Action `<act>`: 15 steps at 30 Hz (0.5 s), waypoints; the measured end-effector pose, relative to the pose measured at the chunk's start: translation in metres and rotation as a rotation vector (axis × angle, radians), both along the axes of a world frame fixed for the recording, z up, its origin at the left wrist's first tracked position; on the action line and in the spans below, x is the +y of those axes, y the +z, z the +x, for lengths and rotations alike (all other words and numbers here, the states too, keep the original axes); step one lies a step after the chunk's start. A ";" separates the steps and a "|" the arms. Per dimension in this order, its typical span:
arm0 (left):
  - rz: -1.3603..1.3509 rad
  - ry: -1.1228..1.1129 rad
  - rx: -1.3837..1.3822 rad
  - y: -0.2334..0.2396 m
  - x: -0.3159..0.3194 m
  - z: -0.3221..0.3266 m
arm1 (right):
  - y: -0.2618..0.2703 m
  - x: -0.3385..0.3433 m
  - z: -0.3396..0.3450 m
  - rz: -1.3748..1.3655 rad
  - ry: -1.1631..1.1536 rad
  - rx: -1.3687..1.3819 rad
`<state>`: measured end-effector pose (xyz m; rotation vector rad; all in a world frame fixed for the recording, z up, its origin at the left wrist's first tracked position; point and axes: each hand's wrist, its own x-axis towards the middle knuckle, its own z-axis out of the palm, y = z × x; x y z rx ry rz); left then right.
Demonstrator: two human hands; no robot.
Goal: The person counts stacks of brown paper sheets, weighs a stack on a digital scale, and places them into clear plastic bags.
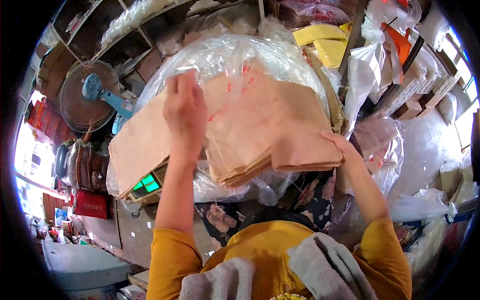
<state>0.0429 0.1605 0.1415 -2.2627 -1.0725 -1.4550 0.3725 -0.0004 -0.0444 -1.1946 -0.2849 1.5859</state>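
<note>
My right hand (pixel 341 146) grips the right-hand end of a stack of brown kraft paper sheets or bags (pixel 300 146), thumb on top and fingers out of sight. Above the paper at left, my left hand (pixel 184 108) is raised with its fingers curled. It is blurred, and whether anything is between the fingertips does not show. A second stack of brown paper (pixel 238 150) lies in the middle, touching the first. More brown paper (pixel 138 138) rests at left over a digital scale (pixel 144 187) with a lit green display. Clear plastic sheeting (pixel 225 48) with red print surrounds the stacks.
A blue electric fan (pixel 92 88) stands at the left. Yellow sheets or packets (pixel 330 48) lie at the back right. White plastic bags (pixel 363 71) hang at right, and another plastic-wrapped brown paper bundle (pixel 378 138) sits beside my right arm. Shelves (pixel 123 33) line the back.
</note>
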 end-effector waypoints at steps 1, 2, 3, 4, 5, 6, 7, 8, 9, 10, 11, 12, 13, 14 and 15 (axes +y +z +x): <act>0.071 0.014 0.071 -0.011 -0.006 -0.004 | 0.010 0.002 -0.013 -0.003 0.015 0.004; -0.097 -0.050 0.097 -0.040 -0.011 -0.006 | 0.025 -0.003 -0.025 -0.022 -0.006 -0.039; -0.256 -0.098 0.122 -0.072 -0.018 -0.013 | 0.036 -0.004 -0.037 -0.030 -0.012 -0.079; -0.239 -0.082 0.290 -0.103 -0.024 -0.017 | 0.034 -0.008 -0.035 -0.068 0.011 0.068; -0.227 -0.075 0.451 -0.123 -0.029 -0.015 | 0.036 -0.017 -0.031 -0.018 0.022 0.209; -0.233 -0.079 0.448 -0.127 -0.034 -0.008 | 0.038 -0.026 -0.030 -0.024 -0.008 0.243; -0.427 -0.231 0.394 -0.129 -0.039 -0.002 | 0.038 -0.031 -0.029 -0.031 -0.036 0.277; -0.620 -0.383 0.336 -0.131 -0.043 0.003 | 0.026 -0.029 -0.026 -0.036 -0.037 0.275; -0.616 -0.397 0.337 -0.131 -0.045 0.012 | 0.007 -0.027 -0.020 0.079 -0.034 0.126; -0.586 -0.330 0.371 -0.130 -0.042 0.019 | 0.003 -0.022 -0.022 0.197 -0.019 -0.021; -0.580 -0.258 0.395 -0.139 -0.034 0.022 | 0.005 -0.024 -0.019 0.205 -0.023 -0.023; -0.576 -0.175 0.420 -0.148 -0.027 0.022 | 0.019 -0.025 -0.025 0.277 -0.064 -0.166; -0.580 -0.170 0.419 -0.143 -0.021 0.020 | 0.036 -0.030 -0.032 0.341 -0.109 -0.309; -0.482 -0.143 0.345 -0.132 -0.011 0.016 | 0.077 -0.042 -0.046 0.340 -0.075 -0.315; -0.380 -0.117 0.265 -0.121 -0.003 0.012 | 0.087 -0.052 -0.049 0.337 -0.063 -0.318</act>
